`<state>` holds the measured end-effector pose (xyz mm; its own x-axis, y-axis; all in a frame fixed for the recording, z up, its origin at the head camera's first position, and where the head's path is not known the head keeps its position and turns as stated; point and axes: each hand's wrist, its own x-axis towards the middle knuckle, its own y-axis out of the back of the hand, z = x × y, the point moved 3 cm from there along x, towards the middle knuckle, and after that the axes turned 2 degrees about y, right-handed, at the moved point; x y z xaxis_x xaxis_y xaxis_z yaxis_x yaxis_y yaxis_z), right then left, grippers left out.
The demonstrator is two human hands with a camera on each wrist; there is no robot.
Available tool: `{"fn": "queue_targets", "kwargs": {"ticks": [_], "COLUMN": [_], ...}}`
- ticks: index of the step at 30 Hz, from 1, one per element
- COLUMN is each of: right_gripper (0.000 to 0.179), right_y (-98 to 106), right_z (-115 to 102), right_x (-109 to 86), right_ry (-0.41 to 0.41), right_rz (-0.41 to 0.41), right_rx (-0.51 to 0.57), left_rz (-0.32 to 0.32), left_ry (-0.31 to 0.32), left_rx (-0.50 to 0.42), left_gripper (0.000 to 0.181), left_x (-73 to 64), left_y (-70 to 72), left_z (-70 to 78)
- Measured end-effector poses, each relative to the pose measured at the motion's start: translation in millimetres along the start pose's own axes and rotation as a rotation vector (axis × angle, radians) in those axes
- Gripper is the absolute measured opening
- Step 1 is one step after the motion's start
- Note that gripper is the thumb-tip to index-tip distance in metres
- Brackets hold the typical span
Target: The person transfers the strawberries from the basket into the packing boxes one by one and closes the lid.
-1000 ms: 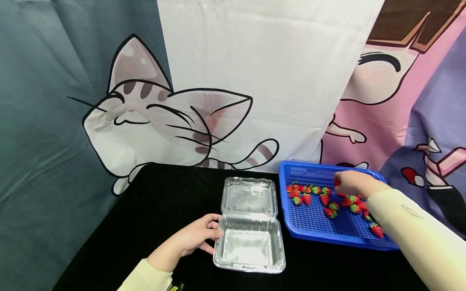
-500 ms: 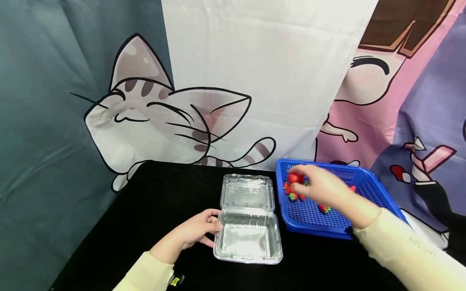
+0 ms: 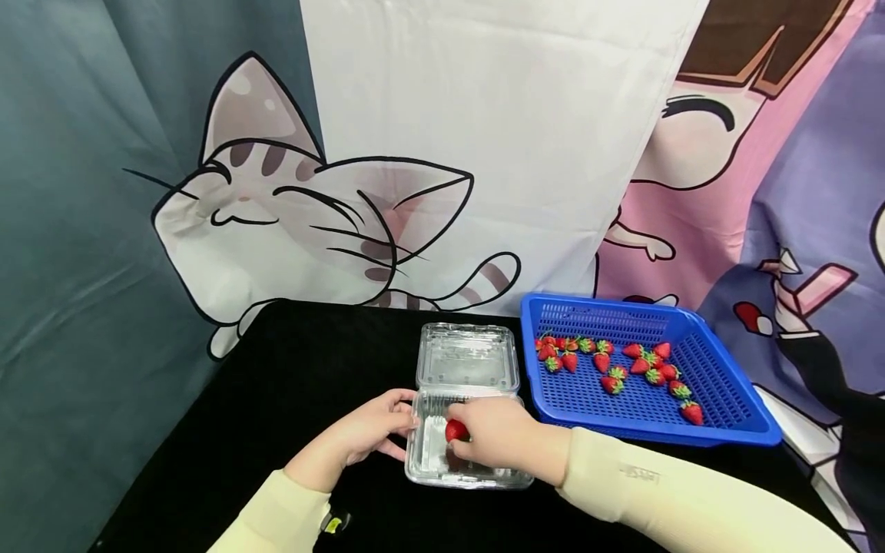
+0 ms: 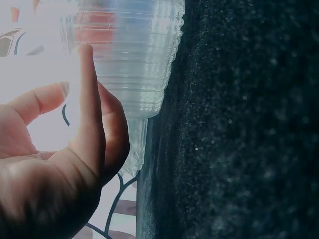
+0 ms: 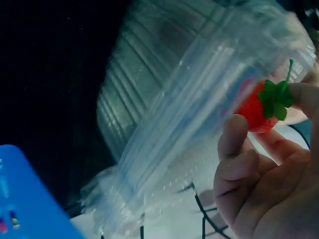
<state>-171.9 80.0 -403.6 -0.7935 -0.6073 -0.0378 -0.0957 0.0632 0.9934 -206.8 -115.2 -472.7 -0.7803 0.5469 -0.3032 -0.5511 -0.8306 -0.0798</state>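
A clear plastic clamshell container (image 3: 422,470) sits with its lid (image 3: 466,361) folded back. My right hand (image 3: 494,434) reaches over its base and pinches a strawberry (image 3: 455,431) between thumb and fingers. The right wrist view shows that strawberry (image 5: 255,115) with its green leaf cap turned toward the palm. At the container's left side, my left hand (image 3: 369,430) rests its fingers against the wall and rim. Seen from the left wrist, those fingers (image 4: 88,94) lie beside the ribbed wall (image 4: 134,64). The right hand hides part of the container's floor.
A blue perforated basket (image 3: 588,415) stands right of the container, with several strawberries (image 3: 653,369) scattered inside. Black cloth (image 3: 332,353) covers the table. Behind it hangs a printed curtain (image 3: 525,138) with a cartoon cat.
My right hand has travelled left from the basket to over the container, carrying a strawberry. The left hand stays at the container's side. The view has shifted slightly.
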Motion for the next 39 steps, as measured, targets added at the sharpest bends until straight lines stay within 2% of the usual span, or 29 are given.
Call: {"fn": "queue_targets", "kwargs": {"ticks": [6, 12, 26, 29, 32, 36, 39], "right_gripper": [0.018, 0.020, 0.032, 0.035, 0.030, 0.029, 0.036], "right_y": [-13, -18, -18, -13, -2, 23, 49], "right_z": [-10, -19, -18, -18, -18, -11, 5], "right_x": [17.2, 26.8, 24.5, 20.2, 14.4, 6.8, 3.1], "right_ry": [-0.047, -0.094, -0.157, -0.146, -0.129, -0.145, -0.188], "right_rz": [-0.057, -0.049, -0.055, -0.064, -0.067, -0.066, -0.037], "right_rx": [-0.032, -0.062, -0.057, -0.049, -0.014, 0.010, 0.007], "left_rz": [-0.004, 0.008, 0.002, 0.002, 0.004, 0.005, 0.007], "left_ry": [-0.003, 0.000, 0.001, -0.002, -0.006, -0.007, -0.002], "left_rx": [0.006, 0.014, 0.009, 0.010, 0.015, 0.019, 0.017], "left_gripper": [0.062, 0.062, 0.061, 0.061, 0.062, 0.062, 0.062], "left_x": [-0.9, -0.5, 0.2, 0.1, -0.6, -1.2, -0.8], "left_y": [-0.9, -0.4, 1.0, 0.4, 0.0, -0.3, -0.3], "left_z": [2.9, 2.8, 1.0, 0.6, 0.3, 2.3, 3.2]}}
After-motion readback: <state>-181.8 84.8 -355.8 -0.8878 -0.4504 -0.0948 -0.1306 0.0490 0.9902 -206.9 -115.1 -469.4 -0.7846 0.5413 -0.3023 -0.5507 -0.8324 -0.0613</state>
